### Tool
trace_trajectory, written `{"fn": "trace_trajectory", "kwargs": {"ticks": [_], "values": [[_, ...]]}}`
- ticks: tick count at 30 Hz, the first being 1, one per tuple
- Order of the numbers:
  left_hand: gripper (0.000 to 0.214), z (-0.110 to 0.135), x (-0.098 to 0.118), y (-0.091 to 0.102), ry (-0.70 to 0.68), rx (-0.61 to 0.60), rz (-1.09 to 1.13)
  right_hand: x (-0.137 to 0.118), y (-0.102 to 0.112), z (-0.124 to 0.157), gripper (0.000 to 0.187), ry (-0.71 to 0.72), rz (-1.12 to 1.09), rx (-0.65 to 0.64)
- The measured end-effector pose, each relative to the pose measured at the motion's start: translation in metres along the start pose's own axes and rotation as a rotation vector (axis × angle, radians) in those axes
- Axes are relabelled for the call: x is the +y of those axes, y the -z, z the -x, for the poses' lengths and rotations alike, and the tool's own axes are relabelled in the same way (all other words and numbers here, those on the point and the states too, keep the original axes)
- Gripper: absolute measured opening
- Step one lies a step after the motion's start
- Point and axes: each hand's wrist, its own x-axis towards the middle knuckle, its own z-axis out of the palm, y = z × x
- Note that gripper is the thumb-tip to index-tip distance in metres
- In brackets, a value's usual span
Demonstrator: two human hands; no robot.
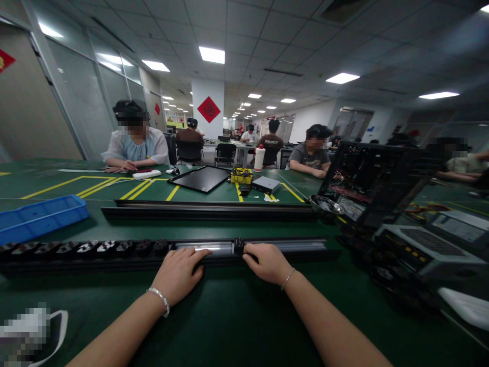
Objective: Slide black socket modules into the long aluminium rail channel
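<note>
A long black rail (290, 248) lies across the green table in front of me, with a row of several black socket modules (76, 248) fitted along its left part. My left hand (179, 272) rests on the rail's front edge, fingers curled against a bare silvery stretch. My right hand (267, 262) is closed in a pinch on one small black module (239, 246) seated in the rail's middle.
A second black rail (210, 210) lies farther back. A blue tray (38, 216) stands at the left, an open computer case (378, 181) and a power supply (428, 250) at the right. A metal bowl (324, 204) is near the case. Other people sit at tables behind.
</note>
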Motion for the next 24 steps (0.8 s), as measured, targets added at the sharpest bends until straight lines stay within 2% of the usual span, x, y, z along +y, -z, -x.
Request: {"fn": "trace_trajectory", "kwargs": {"ticks": [10,24], "values": [[0.040,-0.0001,0.0003,0.0003,0.001,-0.002,-0.008,0.0054,-0.0047,-0.0010,0.025,-0.015,0.023,0.025],[0.040,-0.0001,0.0002,0.0008,0.007,-0.012,0.000,0.0053,-0.0059,-0.0024,0.021,-0.020,-0.014,0.037]]}}
